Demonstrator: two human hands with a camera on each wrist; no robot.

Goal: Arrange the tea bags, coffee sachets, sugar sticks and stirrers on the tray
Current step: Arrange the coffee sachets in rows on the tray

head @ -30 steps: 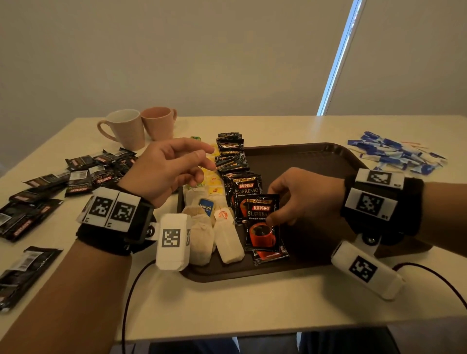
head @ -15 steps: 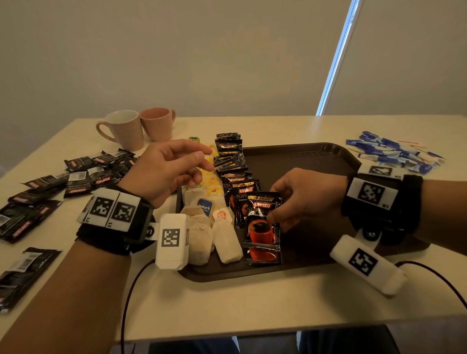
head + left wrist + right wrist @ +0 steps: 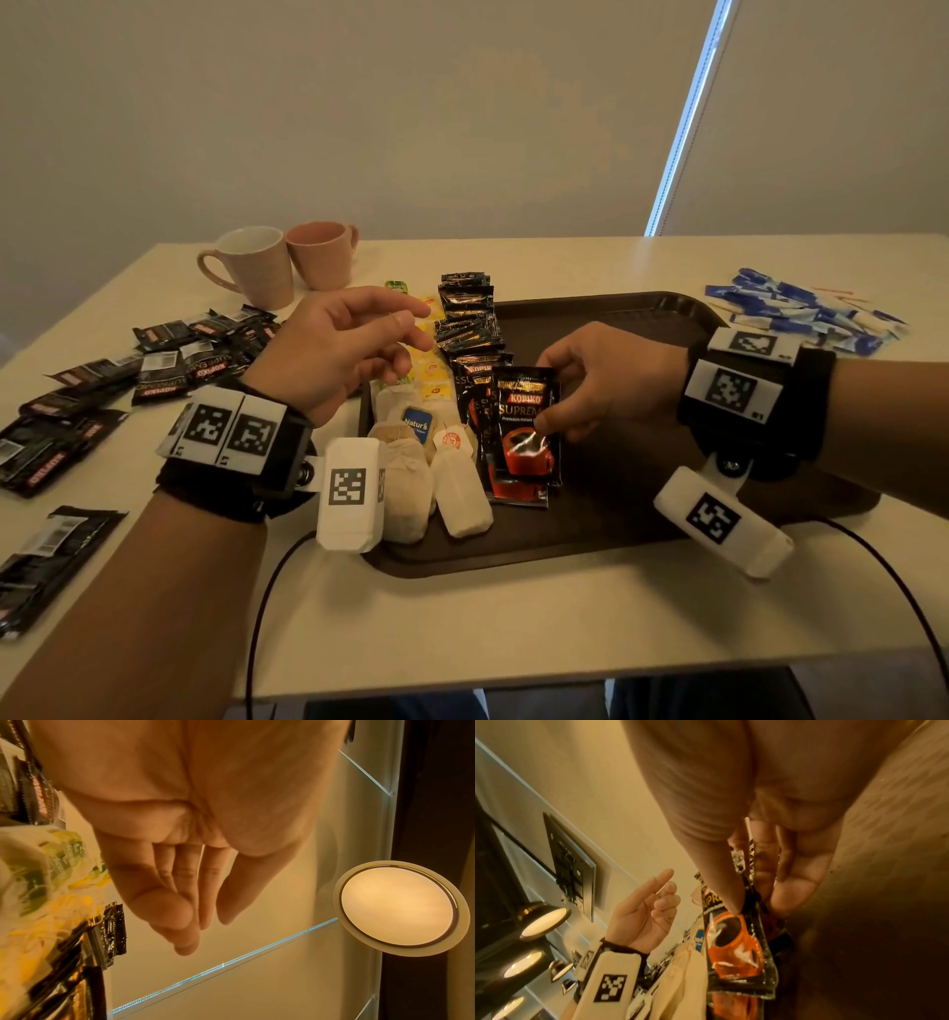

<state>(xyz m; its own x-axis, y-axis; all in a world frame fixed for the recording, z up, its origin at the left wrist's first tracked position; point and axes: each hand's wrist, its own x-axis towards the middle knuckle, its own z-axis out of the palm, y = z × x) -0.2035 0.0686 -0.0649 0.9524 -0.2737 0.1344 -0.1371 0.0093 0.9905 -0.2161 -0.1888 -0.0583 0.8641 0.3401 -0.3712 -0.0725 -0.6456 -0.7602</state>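
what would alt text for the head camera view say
A right hand pinches a Kopiko coffee sachet at the near end of a sachet row on a brown tray, beside tea bags; the empty left hand hovers above.

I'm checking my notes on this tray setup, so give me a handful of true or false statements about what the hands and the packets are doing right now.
1. The right hand pinches a coffee sachet over the tray. True.
2. The left hand holds a tea bag. False: it hovers with relaxed fingers and holds nothing.
3. The blue sugar sticks lie on the tray. False: they lie on the table, to the right of the tray.
4. Two mugs stand on the table beyond the tray's left side. True.
5. Tea bags lie on the tray, left of the row of coffee sachets. True.
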